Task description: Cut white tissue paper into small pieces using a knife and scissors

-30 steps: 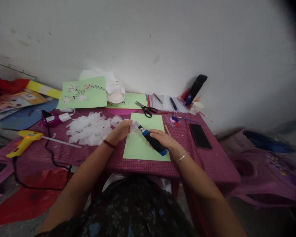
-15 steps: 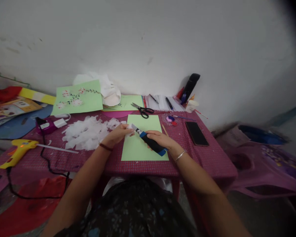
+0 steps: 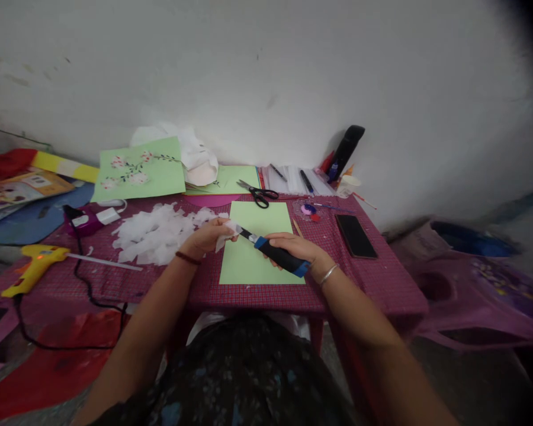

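My right hand (image 3: 293, 249) is closed around the blue and black handle of a utility knife (image 3: 281, 254). Its blade points left and meets a small piece of thin white paper (image 3: 228, 232). Between thumb and fingers, my left hand (image 3: 214, 234) pinches that white piece. Both hands are held over a plain light green sheet (image 3: 249, 267) on the table. Left of my left hand lies a heap of torn white paper pieces (image 3: 148, 234). Whether the blade is cutting into the paper I cannot tell.
Black-handled scissors (image 3: 260, 194) lie beyond the green sheet. A phone (image 3: 356, 235) rests at the right, a yellow glue gun (image 3: 36, 269) with a cord at the left. Behind stands a green sheet with painted flowers (image 3: 137, 168); pens lie on plastic sleeves (image 3: 288, 180).
The knife and my right hand have shifted slightly right. More of the white piece now hangs below my left fingers. The view has tilted a little.
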`<state>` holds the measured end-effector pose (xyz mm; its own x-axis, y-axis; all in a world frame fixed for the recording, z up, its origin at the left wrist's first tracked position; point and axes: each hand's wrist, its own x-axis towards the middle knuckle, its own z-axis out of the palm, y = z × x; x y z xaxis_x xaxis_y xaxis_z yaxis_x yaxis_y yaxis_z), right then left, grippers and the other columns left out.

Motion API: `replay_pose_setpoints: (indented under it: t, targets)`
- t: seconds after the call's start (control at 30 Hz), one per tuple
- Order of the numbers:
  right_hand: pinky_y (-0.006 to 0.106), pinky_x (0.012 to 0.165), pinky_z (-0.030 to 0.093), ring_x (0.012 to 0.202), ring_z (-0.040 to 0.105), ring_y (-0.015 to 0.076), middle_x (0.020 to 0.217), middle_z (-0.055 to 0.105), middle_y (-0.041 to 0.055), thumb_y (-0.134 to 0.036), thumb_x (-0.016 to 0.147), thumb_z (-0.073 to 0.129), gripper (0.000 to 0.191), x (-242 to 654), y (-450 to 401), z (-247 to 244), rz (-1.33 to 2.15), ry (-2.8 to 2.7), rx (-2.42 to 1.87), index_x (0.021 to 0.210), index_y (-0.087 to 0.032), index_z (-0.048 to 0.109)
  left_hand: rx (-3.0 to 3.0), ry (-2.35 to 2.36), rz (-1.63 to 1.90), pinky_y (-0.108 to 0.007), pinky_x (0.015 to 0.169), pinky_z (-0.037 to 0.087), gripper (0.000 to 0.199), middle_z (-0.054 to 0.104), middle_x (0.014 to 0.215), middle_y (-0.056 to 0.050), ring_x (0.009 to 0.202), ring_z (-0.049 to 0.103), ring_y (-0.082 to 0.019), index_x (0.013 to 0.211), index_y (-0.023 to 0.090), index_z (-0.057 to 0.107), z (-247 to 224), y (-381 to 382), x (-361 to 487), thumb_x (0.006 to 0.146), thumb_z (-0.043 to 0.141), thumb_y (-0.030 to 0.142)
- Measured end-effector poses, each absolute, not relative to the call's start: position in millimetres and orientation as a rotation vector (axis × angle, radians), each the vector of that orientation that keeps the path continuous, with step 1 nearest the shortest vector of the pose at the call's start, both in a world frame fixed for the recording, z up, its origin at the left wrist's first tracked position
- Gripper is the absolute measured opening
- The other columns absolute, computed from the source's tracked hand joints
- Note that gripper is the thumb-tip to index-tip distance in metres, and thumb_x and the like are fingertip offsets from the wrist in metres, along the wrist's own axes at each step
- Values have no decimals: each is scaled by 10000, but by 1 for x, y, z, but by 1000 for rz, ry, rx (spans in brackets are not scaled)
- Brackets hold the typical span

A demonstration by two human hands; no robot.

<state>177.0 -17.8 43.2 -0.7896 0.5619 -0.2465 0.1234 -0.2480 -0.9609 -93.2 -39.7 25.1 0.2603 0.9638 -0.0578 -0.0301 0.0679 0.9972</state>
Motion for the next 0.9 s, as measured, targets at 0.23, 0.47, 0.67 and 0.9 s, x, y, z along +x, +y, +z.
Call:
replay_pose_setpoints:
  t: [0.23, 0.47, 0.67, 0.9]
  targets:
    - [248, 479, 530, 582, 642, 147, 806, 693, 43, -363, 846, 615, 289, 175, -15, 41, 2120, -1736, -788, 1036, -147, 647, 1408, 1009, 896, -221, 580, 390, 206, 613, 606, 0, 573, 506, -91, 642, 134, 667, 21, -40, -84, 691, 727, 326]
    - [254, 495, 532, 581, 644, 146, 805, 705, 49, -358, 844, 627, 300, 176, -14, 42, 2110, -1735, -841, 1056, -146, 642, 1390, 1056, 761, -220, 525, 375, 251, 638, 610, -11, 524, 501, -90, 659, 131, 686, 14, -39, -84, 677, 757, 371]
    - [245, 477, 528, 577, 646, 145, 817, 709, 50, -362, 829, 651, 320, 182, -11, 35, 2173, -1706, -805, 1067, -149, 652, 1489, 953, 773, -219, 562, 383, 185, 659, 613, -18, 565, 525, -94, 650, 138, 716, 22, -39, -96, 652, 772, 315]
    - [255, 466, 536, 576, 661, 157, 822, 709, 58, -338, 834, 645, 326, 187, -9, 33, 2239, -1701, -776, 1093, -142, 631, 1546, 883, 670, -217, 560, 404, 142, 672, 592, -25, 549, 548, -99, 651, 140, 737, 32, -39, -103, 631, 797, 267]
